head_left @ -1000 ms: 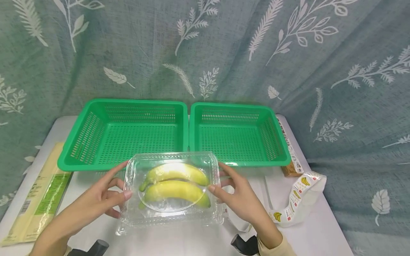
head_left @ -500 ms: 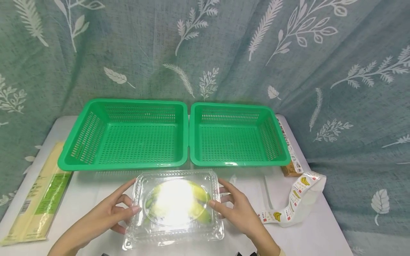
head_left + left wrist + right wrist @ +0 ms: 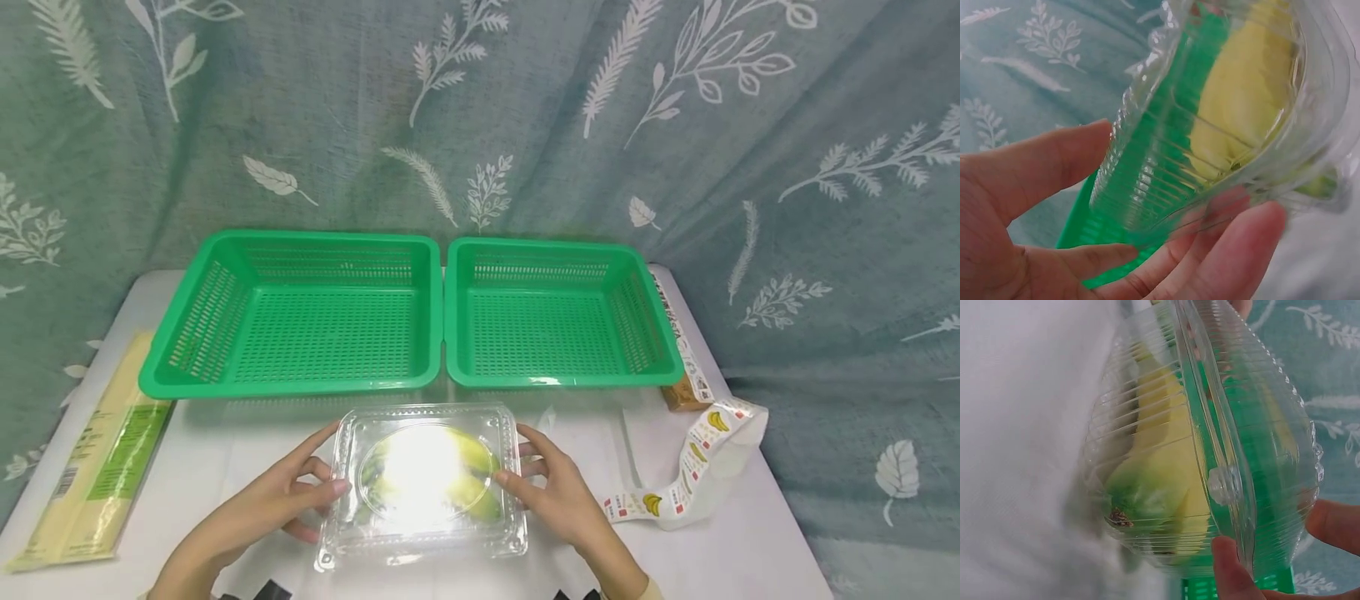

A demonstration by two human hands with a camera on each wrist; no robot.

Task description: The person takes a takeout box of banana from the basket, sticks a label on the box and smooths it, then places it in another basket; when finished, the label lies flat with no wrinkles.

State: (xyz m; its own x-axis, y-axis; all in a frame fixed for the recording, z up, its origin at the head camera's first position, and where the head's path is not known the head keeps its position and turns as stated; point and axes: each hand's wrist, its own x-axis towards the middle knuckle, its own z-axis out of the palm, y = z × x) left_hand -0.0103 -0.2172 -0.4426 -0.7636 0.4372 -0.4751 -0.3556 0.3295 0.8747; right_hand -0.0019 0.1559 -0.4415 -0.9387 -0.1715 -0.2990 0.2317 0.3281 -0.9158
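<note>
A clear plastic clamshell box (image 3: 427, 542) with its lid closed is held between both hands in front of the baskets. Inside lie two yellow bananas (image 3: 1166, 456) with greenish ends, partly washed out by glare in the head view. My left hand (image 3: 296, 492) grips the box's left end, thumb at the front and fingers behind. On the right end, my right hand (image 3: 551, 487) holds it the same way, the thumb close to the rim fastener in the right wrist view.
Two green baskets (image 3: 292, 388) (image 3: 562, 381) stand side by side behind the box. A yellow-and-green packet (image 3: 93, 450) lies at left. To the right are a curling strip of banana labels (image 3: 682, 492) and a brown-and-white carton (image 3: 688, 392). A patterned curtain (image 3: 480, 117) hangs behind.
Both hands have brought the box down toward the table's front, away from the baskets, then slightly right. Glare now covers the lid's middle, over the bananas.
</note>
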